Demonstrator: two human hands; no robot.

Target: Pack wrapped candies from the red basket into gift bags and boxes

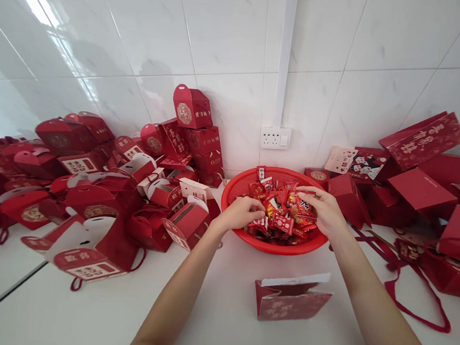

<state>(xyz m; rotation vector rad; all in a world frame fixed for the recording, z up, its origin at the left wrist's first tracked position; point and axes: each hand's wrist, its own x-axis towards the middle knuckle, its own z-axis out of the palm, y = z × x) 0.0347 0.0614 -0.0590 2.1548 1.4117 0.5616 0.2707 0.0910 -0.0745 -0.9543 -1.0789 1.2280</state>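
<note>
A red plastic basket (275, 248) full of red wrapped candies (283, 222) stands on the white table by the wall. My left hand (242, 213) reaches over its left side, fingers curled at the candies; what they hold, if anything, is hidden. Over the right side is my right hand (320, 205), its fingers bent against a red candy packet (302, 205). In front of the basket, between my forearms, a red paper bag (294, 304) stands with its top open.
Many red gift boxes (101, 247) are heaped on the left, some stacked against the tiled wall. More red boxes and bags (422, 192) lie piled on the right, with a red ribbon (415, 315) before them. A socket (275, 138) is on the wall.
</note>
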